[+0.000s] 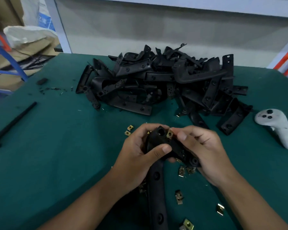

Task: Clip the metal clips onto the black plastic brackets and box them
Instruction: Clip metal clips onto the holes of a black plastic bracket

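Observation:
A black plastic bracket (pixel 158 188) is held over the green table (pixel 56 146), its long arm running down toward me. My left hand (pixel 138 155) grips its upper end, thumb across the front. My right hand (pixel 199 146) pinches a brass-coloured metal clip (pixel 170 134) against the bracket's top edge beside a round hole, and its lower fingers curl under the bracket. Several loose metal clips (pixel 181 171) lie on the cloth under and around my hands. A big pile of black brackets (pixel 156 80) sits behind.
A white handheld controller (pixel 279 128) lies at the right edge. A black rod (pixel 13 123) lies on the left, with a small black block (pixel 42 81) and plastic scraps behind it. Sacks and cartons (pixel 23 47) stand off the table's far left corner. A grey wall backs the table.

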Tool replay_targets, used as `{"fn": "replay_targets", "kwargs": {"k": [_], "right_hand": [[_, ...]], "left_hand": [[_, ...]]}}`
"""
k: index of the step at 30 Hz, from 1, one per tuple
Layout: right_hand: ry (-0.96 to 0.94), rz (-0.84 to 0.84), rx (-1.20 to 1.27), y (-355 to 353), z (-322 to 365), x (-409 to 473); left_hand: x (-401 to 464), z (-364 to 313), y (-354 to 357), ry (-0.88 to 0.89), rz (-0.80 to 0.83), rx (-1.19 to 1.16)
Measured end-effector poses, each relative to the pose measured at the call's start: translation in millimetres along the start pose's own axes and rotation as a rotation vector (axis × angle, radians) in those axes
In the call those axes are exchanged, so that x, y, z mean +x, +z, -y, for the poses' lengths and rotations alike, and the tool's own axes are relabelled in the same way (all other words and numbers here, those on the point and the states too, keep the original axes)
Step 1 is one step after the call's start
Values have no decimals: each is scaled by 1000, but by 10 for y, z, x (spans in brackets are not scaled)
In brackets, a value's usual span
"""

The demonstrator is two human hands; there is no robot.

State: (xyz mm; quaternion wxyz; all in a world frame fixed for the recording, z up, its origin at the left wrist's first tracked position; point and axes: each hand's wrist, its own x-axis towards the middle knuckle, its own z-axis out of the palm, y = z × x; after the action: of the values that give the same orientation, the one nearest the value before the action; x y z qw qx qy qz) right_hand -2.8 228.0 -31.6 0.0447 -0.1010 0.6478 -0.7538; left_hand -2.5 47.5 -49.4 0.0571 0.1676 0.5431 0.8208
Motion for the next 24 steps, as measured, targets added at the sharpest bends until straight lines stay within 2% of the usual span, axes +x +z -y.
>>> {"fn": "replay_targets", "kwargs": {"k": [4,7,8,10,12,13,15,16,18,24], "right_hand": [[-84,32,-108,-16,15,-23],[-75,102,-50,-65,11,-35],[-39,98,-33,-81,6,-23],[19,-17,-87,-122,-14,28],[-16,-177,-303,-171,-40,78],[-74,-202,-511,-200,-55,91],[-144,-62,-986,-236,-121,86],[-141,11,-1139,-247,-166,75],[-153,31,-1218,-249,-232,70],[-169,-88,-1165,-218,-192,84]], "left_hand": [[-2,-28,-29,-23,0,15],[-14,-27,-6,-19,42,12],[-14,-14,2,-28,44,2],[-11,0,13,-63,53,-16],[10,-9,-7,-106,67,-34],[18,-25,-29,-126,71,-50],[33,-54,-72,-159,75,-104],[42,-66,-84,-177,64,-137],[51,-79,-96,-211,43,-183],[39,-118,-75,-256,77,-248]]}}
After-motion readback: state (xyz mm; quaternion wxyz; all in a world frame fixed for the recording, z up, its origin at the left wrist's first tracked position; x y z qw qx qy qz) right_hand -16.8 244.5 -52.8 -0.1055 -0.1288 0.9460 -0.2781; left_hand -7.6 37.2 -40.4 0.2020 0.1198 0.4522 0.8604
